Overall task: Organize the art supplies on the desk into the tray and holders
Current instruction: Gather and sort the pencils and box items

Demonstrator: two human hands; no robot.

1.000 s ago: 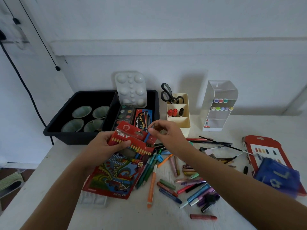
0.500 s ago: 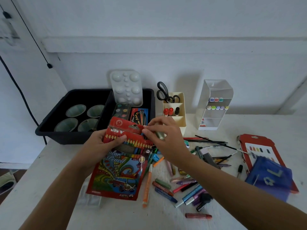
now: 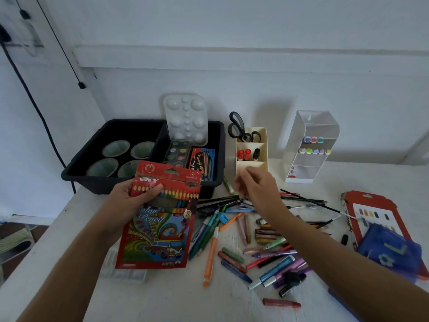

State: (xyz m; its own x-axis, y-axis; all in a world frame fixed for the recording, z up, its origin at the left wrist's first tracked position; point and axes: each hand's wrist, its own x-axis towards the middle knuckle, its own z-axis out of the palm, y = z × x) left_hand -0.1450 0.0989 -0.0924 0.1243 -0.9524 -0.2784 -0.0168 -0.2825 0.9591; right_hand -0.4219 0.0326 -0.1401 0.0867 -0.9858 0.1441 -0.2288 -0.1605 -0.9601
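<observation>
The black tray (image 3: 221, 145) stands at the rear left of the desk (image 3: 162, 298) and serves as the reference point. Its left compartment holds four pale cups (image 3: 116, 147). Its right compartment holds a white palette (image 3: 185, 119) leaning upright at the back, a watercolour set (image 3: 177, 152) in front of the palette, and a red pencil box (image 3: 203, 163) beside that set. The left hand (image 3: 132, 201) grips the colour pencil pack (image 3: 162, 228) by its upper left part, thumb across the front. The pack is raised just in front of the tray, and its top flap overlaps the tray's front wall in the head view. The right hand (image 3: 257, 189) hovers off the tray's front right corner, fingers loosely curled. It is motion-blurred, so whether it holds anything cannot be determined. Immediately right of the tray stands the cream holder (image 3: 251, 168), containing scissors (image 3: 239, 129) and red-capped markers (image 3: 243, 154). Further right of the tray stands the clear holder (image 3: 311, 126), with markers on two shelves. A loose pile of pens and crayons (image 3: 267, 238) lies on the desk in front of and to the right of the tray. An orange marker (image 3: 211, 254) lies at the pile's left edge.
</observation>
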